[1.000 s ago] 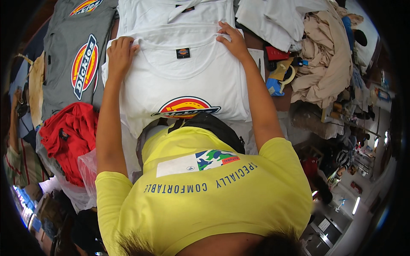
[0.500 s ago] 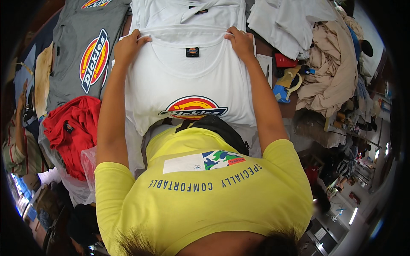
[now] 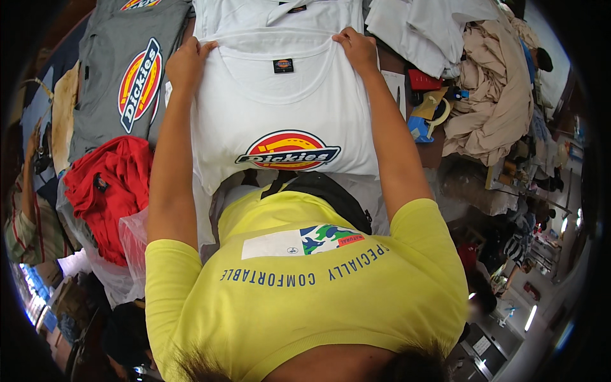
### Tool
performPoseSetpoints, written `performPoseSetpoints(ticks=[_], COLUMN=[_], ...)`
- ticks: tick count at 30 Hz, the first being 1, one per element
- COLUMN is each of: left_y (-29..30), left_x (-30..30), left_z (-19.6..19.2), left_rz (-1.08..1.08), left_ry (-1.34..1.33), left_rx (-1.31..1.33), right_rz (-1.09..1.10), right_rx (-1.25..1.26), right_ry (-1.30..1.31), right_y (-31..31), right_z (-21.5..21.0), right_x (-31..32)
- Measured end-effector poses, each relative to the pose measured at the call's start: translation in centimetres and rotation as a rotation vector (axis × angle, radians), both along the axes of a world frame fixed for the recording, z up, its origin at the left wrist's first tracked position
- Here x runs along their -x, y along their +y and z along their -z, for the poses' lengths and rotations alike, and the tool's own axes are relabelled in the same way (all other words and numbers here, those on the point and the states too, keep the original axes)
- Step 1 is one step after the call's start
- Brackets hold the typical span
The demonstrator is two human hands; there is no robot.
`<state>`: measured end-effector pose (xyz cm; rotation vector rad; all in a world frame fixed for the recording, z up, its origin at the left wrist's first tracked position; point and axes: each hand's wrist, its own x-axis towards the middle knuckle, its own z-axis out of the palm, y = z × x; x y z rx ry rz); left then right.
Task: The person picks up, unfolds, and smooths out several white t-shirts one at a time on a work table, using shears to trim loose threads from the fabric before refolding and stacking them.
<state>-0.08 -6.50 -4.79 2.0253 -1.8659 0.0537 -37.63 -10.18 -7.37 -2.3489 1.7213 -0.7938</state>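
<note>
A white T-shirt (image 3: 286, 108) lies spread in front of me, its neckline on the far side and a red, yellow and dark printed emblem near its close edge. My left hand (image 3: 187, 62) pinches the shirt at its far left shoulder. At the far right shoulder, my right hand (image 3: 358, 51) pinches it the same way, thumb and fingers closed on the cloth. A small dark neck label (image 3: 283, 65) shows inside the collar. Just beyond lies another white shirt (image 3: 254, 14), its own dark label partly covered by a fold.
Grey shirts (image 3: 105, 83) with a similar emblem lie to the left, above a red garment (image 3: 111, 191) in clear plastic. On the right are white cloth (image 3: 420, 32), crumpled beige fabric (image 3: 493, 95), a tape roll (image 3: 439, 113) and a red box (image 3: 424, 80). Another person's striped sleeve (image 3: 35, 232) shows far left.
Both hands have moved slightly farther away, drawing the white T-shirt with them. More of its printed emblem now shows above my waist.
</note>
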Motion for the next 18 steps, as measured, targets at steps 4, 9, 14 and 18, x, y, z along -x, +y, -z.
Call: performPoseSetpoints(ticks=[4,9,14,18], left_y=[3.3,12.4,15.1,14.9], left_x=[2.5,15.9,20.4,20.5], left_z=[-0.1,0.8,2.5,2.5], left_rz=[0.07,0.89,1.039,1.062], left_ry=[-0.078,0.093,0.04,0.054], left_rx=[0.536,-0.011,-0.09,-0.073], right_rz=[0.057,0.027,0.034,0.1], right_rx=[-0.172,-0.08,0.068,0.16], right_ry=[-0.104,0.024,0.087,0.106], right_y=[0.9,0.8,0.1,0.2], right_z=[-1.2,-0.9,-1.9,0.7], right_x=[0.3,0.5,-1.1,-1.5])
